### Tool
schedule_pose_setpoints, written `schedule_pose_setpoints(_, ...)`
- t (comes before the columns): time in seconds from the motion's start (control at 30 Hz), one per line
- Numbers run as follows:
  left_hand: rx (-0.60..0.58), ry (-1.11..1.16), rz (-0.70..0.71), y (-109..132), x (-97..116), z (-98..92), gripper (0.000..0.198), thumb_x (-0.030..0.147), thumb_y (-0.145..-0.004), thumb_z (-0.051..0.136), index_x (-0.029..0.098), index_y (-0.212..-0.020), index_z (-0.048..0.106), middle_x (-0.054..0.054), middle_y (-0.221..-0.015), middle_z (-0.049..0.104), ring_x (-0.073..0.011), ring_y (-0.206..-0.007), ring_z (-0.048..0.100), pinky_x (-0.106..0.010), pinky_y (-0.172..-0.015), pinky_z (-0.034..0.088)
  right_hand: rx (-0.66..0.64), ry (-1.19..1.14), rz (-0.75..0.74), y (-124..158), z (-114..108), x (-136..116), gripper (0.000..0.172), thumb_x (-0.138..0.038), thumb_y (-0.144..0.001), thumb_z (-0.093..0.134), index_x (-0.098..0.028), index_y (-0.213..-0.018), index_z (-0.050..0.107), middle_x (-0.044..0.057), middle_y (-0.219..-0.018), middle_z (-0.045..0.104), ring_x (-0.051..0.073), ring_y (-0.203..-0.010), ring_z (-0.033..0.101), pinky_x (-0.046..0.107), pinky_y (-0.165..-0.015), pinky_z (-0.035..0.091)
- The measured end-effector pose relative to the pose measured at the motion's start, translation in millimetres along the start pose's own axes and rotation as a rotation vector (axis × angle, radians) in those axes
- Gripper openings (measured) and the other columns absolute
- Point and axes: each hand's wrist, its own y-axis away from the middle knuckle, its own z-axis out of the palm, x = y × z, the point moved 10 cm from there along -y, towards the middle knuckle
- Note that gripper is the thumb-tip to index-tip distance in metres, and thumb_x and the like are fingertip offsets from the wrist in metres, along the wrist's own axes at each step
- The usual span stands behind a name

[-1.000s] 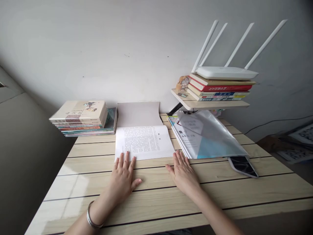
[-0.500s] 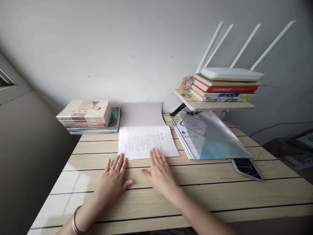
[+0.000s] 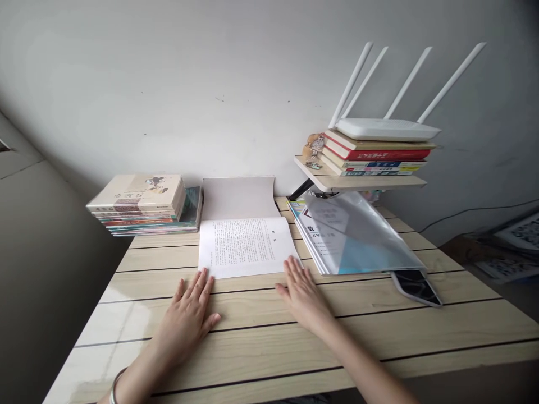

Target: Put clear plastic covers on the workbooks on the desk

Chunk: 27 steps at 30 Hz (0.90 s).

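Observation:
An open book (image 3: 246,247) lies on the wooden table (image 3: 252,348), its printed page towards me and its blank grey cover leaf (image 3: 238,197) at the back, near the wall. My left hand (image 3: 187,311) rests flat, fingers spread, with the fingertips at the page's near left corner. My right hand (image 3: 305,294) also lies flat and open, its fingertips at the near right corner of the same page. Neither hand grips anything. A bracelet (image 3: 115,386) circles the left wrist.
Several stacked books (image 3: 138,202) stand at the back left. On the right, a transparent folder (image 3: 362,241) with papers lies over a dark phone-like device (image 3: 416,286). Above it, a small raised shelf (image 3: 366,182) carries books (image 3: 387,154) and a white router (image 3: 387,129).
My right hand has slid rightwards along the page's near edge to its corner. The left hand stays at the left corner. The camera view has shifted slightly.

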Motion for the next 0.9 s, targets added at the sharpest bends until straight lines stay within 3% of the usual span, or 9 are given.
schedule_pose_setpoints(0.13, 0.007, 0.005, 0.004, 1.9, -1.0, 1.0, 0.067, 0.052, -0.094, 0.032, 0.016, -0.150, 0.020, -0.014, -0.149, 0.037, -0.0263, -0.134, 0.039, -0.045, -0.109, 0.028, 0.107, 0.066, 0.021, 7.0, -0.3, 35.0, 0.074, -0.057, -0.094, 0.024, -0.004, -0.146, 0.028, 0.019, -0.153, 0.021, 0.028, -0.143, 0.018, 0.049, -0.115, 0.022)
schedule_pose_setpoints(0.27, -0.034, 0.013, -0.029, -2.8, -4.8, 2.8, 0.055, 0.044, -0.094, 0.035, 0.018, -0.142, 0.040, -0.013, -0.145, 0.044, -0.0275, -0.130, 0.045, -0.048, -0.104, 0.032, 0.118, 0.110, 0.029, 2.1, -1.3, 33.4, 0.072, -0.053, -0.093, 0.028, -0.001, -0.142, 0.037, 0.020, -0.151, 0.027, 0.029, -0.140, 0.027, 0.046, -0.113, 0.027)
schedule_pose_setpoints(0.37, -0.095, 0.045, -0.064, -17.7, -11.9, -4.2, 0.038, 0.029, -0.092, 0.040, 0.019, -0.126, 0.056, -0.013, -0.136, 0.054, -0.0269, -0.116, 0.056, -0.046, -0.096, 0.039, 0.155, 0.149, -0.049, -4.8, -15.4, 24.1, 0.057, -0.041, -0.092, 0.036, -0.002, -0.129, 0.054, 0.022, -0.142, 0.044, 0.030, -0.134, 0.040, 0.044, -0.108, 0.035)
schedule_pose_setpoints(0.5, -0.169, 0.102, -0.049, -42.3, -17.2, -17.5, 0.020, 0.015, -0.088, 0.048, 0.019, -0.098, 0.065, -0.010, -0.109, 0.068, -0.0225, -0.086, 0.066, -0.039, -0.081, 0.044, 0.167, 0.150, -0.106, -5.9, -49.4, 32.1, 0.039, -0.025, -0.092, 0.035, -0.012, -0.092, 0.072, 0.017, -0.112, 0.069, 0.024, -0.099, 0.067, 0.034, -0.082, 0.052)
schedule_pose_setpoints(0.6, -0.158, 0.116, -0.025, -50.3, -18.8, -21.4, 0.014, 0.013, -0.086, 0.051, 0.018, -0.090, 0.064, -0.009, -0.094, 0.068, -0.0224, -0.078, 0.066, -0.039, -0.077, 0.044, 0.220, 0.106, -0.014, 2.9, -80.7, 60.1, 0.035, -0.032, -0.092, 0.040, -0.021, -0.075, 0.067, 0.006, -0.079, 0.073, 0.020, -0.068, 0.067, 0.029, -0.060, 0.050)
schedule_pose_setpoints(0.67, -0.140, 0.129, -0.004, -49.7, -18.5, -19.8, 0.014, 0.014, -0.087, 0.050, 0.018, -0.090, 0.063, -0.009, -0.093, 0.067, -0.0222, -0.079, 0.065, -0.038, -0.076, 0.043, 0.283, 0.037, 0.026, 11.6, -96.5, 75.8, 0.029, -0.033, -0.091, 0.043, -0.023, -0.074, 0.064, 0.003, -0.071, 0.071, 0.018, -0.060, 0.064, 0.027, -0.054, 0.047)
schedule_pose_setpoints(0.77, -0.112, 0.145, 0.024, -46.4, -18.3, -17.0, 0.018, 0.014, -0.091, 0.045, 0.017, -0.092, 0.063, -0.009, -0.094, 0.067, -0.0217, -0.081, 0.064, -0.036, -0.074, 0.044, 0.350, -0.106, -0.106, 21.3, -103.7, 70.7, 0.026, -0.023, -0.090, 0.040, -0.022, -0.080, 0.065, 0.005, -0.086, 0.071, 0.017, -0.072, 0.065, 0.027, -0.065, 0.050)
schedule_pose_setpoints(0.9, -0.087, 0.140, 0.065, -46.2, -18.2, -16.5, 0.023, 0.010, -0.092, 0.041, 0.017, -0.098, 0.062, -0.009, -0.094, 0.067, -0.0202, -0.080, 0.063, -0.035, -0.075, 0.044, 0.282, -0.159, -0.362, 20.0, -84.7, 31.0, 0.026, -0.018, -0.089, 0.043, -0.022, -0.096, 0.067, 0.006, -0.096, 0.066, 0.019, -0.092, 0.061, 0.032, -0.083, 0.050)
